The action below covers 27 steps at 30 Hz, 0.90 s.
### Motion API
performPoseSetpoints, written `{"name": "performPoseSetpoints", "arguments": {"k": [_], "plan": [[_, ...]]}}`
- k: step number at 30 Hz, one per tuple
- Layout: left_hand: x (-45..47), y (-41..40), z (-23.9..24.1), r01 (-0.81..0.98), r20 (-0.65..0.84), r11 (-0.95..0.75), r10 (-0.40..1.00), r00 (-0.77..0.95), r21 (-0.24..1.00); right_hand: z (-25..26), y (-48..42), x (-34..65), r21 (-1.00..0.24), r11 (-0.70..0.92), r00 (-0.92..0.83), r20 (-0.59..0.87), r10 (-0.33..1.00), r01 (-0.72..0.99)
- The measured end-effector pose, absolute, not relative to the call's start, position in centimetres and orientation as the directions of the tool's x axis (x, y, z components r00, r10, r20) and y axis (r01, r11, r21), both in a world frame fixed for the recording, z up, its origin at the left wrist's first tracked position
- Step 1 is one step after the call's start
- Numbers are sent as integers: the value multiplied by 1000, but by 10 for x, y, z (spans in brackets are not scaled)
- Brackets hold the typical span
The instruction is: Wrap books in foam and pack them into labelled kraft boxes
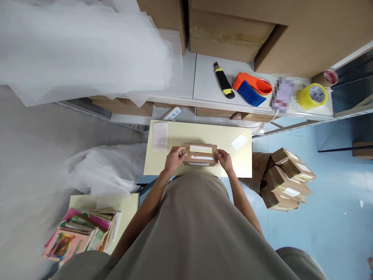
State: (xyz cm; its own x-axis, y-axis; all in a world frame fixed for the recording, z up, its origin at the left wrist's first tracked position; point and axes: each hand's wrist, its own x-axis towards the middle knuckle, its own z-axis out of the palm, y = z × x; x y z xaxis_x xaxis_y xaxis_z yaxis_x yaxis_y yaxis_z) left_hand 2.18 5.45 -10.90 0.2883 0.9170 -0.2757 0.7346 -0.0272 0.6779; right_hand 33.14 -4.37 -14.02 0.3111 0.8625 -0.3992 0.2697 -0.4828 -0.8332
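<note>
In the head view, a person in a grey-brown garment works at a pale yellow rectangular counter (pixel 224 169). Near its front edge, roughly mid-width, sits a small oblong brown cardboard box (pixel 201 154) w/ white labels on it & shiny tape across. L hand (pixel 175 158) is closed round the box's L end, thumb & fingers on the corner; R hand (pixel 225 160) grips the R end likewise, so the box is held btwn the two.

Same counter, from where I stand: a whitish rectangular sheet (pixel 160 136) at back L, a small white card (pixel 239 142) lying askew twd the R edge. Behind, on a white shelf (pixel 206 77): a black-&-yellow cutter knife (pixel 223 80), an orange-&-blue tape dispenser (pixel 252 87), then a pixelated item, can't tell what, w/ a yellow tape roll (pixel 309 96) just beside. White translucent sheets (pixel 87 50) overhang the shelf's L part.

Off R, low down, several labelled brown boxes (pixel 287 181) piled by a larger brown carton (pixel 256 165). Lower L, a pile of colourful books/mags (pixel 84 233), covers partly blurred.
</note>
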Motion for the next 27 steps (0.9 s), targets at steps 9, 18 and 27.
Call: {"name": "performPoseSetpoints", "arguments": {"k": [9, 18, 27], "plan": [[25, 31, -115, 803, -343, 34, 915, 215, 595, -152, -72, 328, -839, -517, 221, -479, 849, 167], [27, 45, -125, 842, -373, -7, 895, 246, 539, -149, -66, 321, -762, -542, 281, -466, 839, 354], [30, 39, -121, 869, -395, 6, 892, 218, 494, -148, -62, 317, -716, -548, 305, -456, 836, 432]]}}
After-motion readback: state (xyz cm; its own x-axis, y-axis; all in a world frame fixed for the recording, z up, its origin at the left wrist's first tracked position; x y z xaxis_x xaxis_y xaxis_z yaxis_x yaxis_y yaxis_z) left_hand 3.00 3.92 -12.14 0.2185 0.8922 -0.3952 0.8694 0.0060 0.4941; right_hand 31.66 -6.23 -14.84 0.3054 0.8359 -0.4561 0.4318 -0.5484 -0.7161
